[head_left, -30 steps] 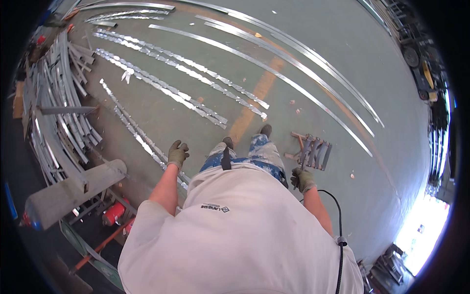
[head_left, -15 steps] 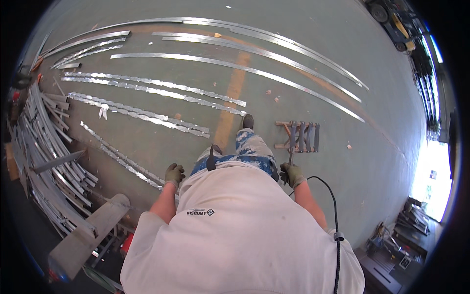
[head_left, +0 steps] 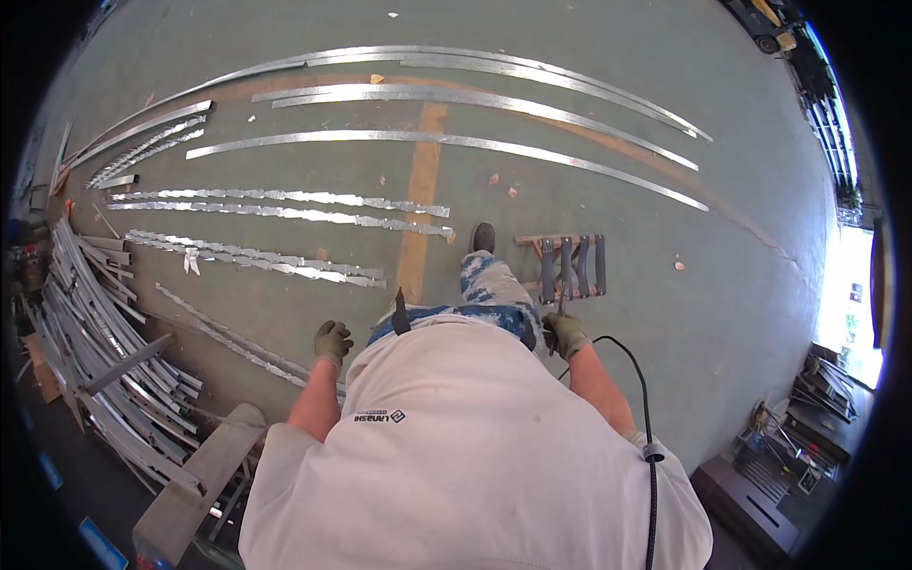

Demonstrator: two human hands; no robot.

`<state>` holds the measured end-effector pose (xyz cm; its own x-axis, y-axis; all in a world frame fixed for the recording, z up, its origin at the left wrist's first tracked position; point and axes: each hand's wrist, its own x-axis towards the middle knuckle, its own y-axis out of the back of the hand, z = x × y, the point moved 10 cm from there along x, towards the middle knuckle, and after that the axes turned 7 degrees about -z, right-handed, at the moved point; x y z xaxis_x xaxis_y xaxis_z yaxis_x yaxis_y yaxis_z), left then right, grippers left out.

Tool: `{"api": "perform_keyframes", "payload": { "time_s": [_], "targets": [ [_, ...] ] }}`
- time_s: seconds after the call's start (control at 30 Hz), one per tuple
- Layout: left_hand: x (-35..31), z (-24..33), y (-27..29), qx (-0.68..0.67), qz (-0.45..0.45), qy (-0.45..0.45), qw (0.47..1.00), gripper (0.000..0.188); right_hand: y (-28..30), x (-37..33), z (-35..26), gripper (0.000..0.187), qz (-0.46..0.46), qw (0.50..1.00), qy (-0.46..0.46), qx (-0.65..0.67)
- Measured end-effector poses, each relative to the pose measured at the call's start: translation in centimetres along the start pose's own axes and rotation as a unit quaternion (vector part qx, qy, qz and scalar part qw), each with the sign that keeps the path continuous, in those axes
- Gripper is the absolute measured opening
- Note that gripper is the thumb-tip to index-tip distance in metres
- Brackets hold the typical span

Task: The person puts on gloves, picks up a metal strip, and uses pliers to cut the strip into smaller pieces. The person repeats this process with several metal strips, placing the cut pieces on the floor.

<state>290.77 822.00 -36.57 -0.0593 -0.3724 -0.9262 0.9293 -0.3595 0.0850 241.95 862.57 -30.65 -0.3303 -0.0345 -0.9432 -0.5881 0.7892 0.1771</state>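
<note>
My left hand (head_left: 332,342), in an olive-green work glove, hangs beside my left hip with its fingers loosely apart and nothing in it. By my right hip, my right hand (head_left: 567,336), gloved alike, is closed on a dark hand tool (head_left: 561,302) with a slim end pointing away from me; its exact kind is too small to make out. Just beyond that tool stands a low folding stool (head_left: 567,266) with dark straps across a wooden frame. To my left, a pair of crinkled shiny metal strips (head_left: 223,328) lies on the floor near my left hand.
Several more crinkled strips (head_left: 285,198) lie ahead at left. Long flat metal strips (head_left: 446,141) stretch across the floor farther out. Curved metal profiles (head_left: 104,332) are heaped at left beside a bench (head_left: 204,475). A black cable (head_left: 638,375) hangs along my right arm.
The floor strips and stool have shifted in view as I step forward, and the view has turned slightly. My right hand keeps the tool; my left stays free.
</note>
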Motion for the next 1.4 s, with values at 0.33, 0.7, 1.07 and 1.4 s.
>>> {"api": "perform_keyframes", "payload": {
  "time_s": [0.33, 0.7, 1.07, 1.4],
  "targets": [
    [-5.9, 13.8, -15.7, -0.016, 0.025, -0.1, 0.994, 0.066, 8.5, 6.3, -11.5, 0.021, -0.026, 0.999, 0.016, 0.022],
    [-3.4, 18.2, -22.9, 0.086, 0.002, -0.146, 0.985, 0.066, 10.9, 8.4, -22.0, 0.018, -0.048, 0.996, 0.046, 0.056],
    [-1.5, 19.5, -24.9, 0.077, 0.016, -0.102, 0.992, 0.068, 13.6, 13.1, -14.7, 0.022, -0.049, 0.994, -0.015, 0.096],
    [-1.4, 25.3, -31.5, 0.146, -0.027, -0.123, 0.981, 0.066, 13.2, 13.2, -17.1, 0.02, -0.046, 0.991, 0.006, 0.129]
  ]
}}
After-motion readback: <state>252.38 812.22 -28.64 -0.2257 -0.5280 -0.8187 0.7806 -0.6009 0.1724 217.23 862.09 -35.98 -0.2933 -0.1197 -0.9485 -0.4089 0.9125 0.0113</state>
